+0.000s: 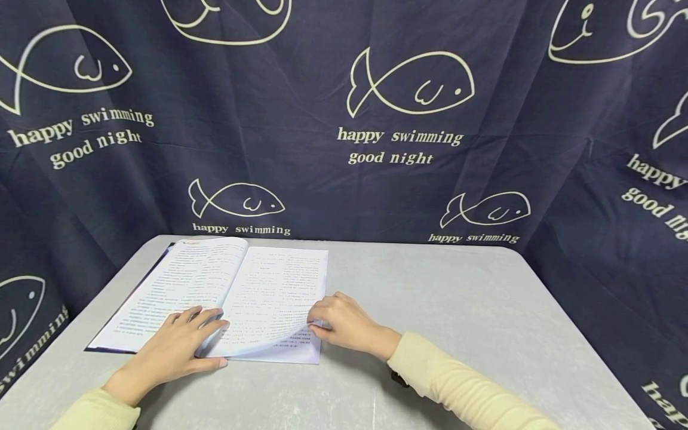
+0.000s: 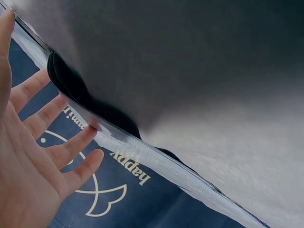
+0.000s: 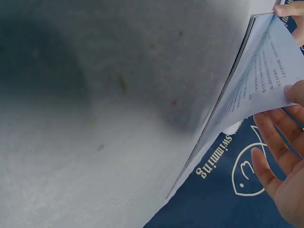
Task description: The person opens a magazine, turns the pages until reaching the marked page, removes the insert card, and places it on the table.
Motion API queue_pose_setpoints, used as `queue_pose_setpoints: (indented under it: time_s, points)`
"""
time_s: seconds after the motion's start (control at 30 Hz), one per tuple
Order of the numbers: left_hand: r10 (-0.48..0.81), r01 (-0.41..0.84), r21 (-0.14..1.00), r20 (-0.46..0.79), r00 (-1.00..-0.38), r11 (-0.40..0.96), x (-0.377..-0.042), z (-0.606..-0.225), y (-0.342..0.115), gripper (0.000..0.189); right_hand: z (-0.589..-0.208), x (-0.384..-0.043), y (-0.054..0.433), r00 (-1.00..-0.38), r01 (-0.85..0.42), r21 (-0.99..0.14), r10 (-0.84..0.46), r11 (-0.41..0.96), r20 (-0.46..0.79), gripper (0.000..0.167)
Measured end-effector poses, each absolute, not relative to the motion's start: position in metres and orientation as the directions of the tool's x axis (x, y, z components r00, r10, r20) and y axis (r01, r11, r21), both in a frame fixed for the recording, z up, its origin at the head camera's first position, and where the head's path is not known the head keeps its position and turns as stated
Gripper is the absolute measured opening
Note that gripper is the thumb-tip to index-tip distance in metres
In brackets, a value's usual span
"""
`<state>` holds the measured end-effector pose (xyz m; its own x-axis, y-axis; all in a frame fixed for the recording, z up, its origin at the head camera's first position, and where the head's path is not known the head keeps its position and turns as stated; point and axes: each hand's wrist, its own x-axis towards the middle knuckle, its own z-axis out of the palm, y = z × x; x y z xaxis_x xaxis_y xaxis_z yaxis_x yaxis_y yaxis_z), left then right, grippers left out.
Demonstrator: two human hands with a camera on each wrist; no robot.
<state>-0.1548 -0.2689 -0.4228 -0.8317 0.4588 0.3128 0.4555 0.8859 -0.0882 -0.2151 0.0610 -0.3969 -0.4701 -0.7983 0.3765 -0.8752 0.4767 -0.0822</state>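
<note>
An open book (image 1: 185,286) with printed pages lies at the left of the table in the head view. My left hand (image 1: 174,346) rests with spread fingers across its lower middle, the thumb near the bottom edge. In the left wrist view, straight fingers (image 2: 78,140) touch the book's edge from beside it. My right hand (image 1: 346,322) pinches the lower right corner of a right-hand page (image 3: 266,71) between thumb and fingers. That page curves up off the one beneath, whose printed lower corner shows below it.
The grey table (image 1: 430,298) has rounded far corners and extends right of the book. A dark blue curtain (image 1: 312,143) with white fish drawings and lettering hangs behind it and at both sides. A dark band shows at the right sleeve (image 1: 457,382).
</note>
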Motion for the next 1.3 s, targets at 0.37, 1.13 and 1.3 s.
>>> queue_pose_setpoints:
  time_s: [0.37,1.13,1.3]
  points:
    - [0.451,0.446,-0.091,0.315,-0.835,0.890,-0.155,-0.422,-0.268,0.061,-0.399,-0.215,0.062,-0.473,-0.874,-0.091,-0.792,0.478,0.385,0.005]
    - [0.457,0.457,-0.083,0.328,-0.827,0.886,-0.156,-0.420,-0.268,0.039,-0.397,-0.212,0.071,-0.561,-0.823,-0.154,-0.739,0.547,0.373,0.042]
    - [0.452,0.457,-0.072,0.338,-0.825,0.887,-0.155,-0.418,-0.267,0.037,-0.397,-0.213,0.073,-0.561,-0.823,-0.166,-0.731,0.543,0.389,0.048]
